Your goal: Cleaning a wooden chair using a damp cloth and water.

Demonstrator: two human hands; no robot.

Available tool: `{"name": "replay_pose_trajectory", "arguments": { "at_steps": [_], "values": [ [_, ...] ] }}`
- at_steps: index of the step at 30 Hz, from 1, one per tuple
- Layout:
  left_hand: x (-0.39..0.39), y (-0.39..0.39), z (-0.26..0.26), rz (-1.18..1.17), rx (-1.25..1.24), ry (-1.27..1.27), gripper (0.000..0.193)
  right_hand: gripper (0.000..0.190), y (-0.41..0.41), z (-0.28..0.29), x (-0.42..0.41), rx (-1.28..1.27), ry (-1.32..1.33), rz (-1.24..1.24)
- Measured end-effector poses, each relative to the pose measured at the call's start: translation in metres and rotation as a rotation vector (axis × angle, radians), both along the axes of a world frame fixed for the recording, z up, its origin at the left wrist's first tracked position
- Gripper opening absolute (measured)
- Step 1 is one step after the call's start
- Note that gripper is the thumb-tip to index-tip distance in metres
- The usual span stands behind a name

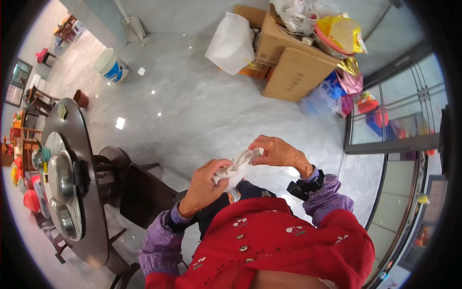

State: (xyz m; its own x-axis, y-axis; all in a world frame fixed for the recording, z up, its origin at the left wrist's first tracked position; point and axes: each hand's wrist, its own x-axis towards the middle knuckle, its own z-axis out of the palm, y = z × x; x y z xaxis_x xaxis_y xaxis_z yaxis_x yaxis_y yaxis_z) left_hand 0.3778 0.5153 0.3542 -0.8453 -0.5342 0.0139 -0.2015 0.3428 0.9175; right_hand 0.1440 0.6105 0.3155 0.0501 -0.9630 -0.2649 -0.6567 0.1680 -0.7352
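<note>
Between my two hands stretches a crumpled white piece of thin, soft material, perhaps a plastic bag or cloth; I cannot tell which. My left hand pinches its lower left end between thumb and fingers. On the upper right, my right hand grips the other end with a curled thumb and forefinger. The material is held in front of my body, over my dark trousers. Part of it is covered by my fingers.
To the left is a dark round table bearing metal dishes, with a dark chair beside it. Cardboard boxes stand ahead near a glass door. A white bucket stands farther off on the grey floor.
</note>
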Motion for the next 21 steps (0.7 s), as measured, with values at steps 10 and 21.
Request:
{"name": "replay_pose_trajectory", "arguments": {
  "at_steps": [10, 21],
  "values": [
    [-0.072, -0.161, -0.048, -0.076, 0.138, 0.009, 0.031, 0.056, -0.164, 0.002, -0.012, 0.021, -0.392, 0.019],
    [-0.053, -0.362, -0.087, -0.044, 0.089, -0.044, 0.025, 0.014, -0.343, -0.008, -0.064, 0.069, -0.196, -0.186]
  ]
}}
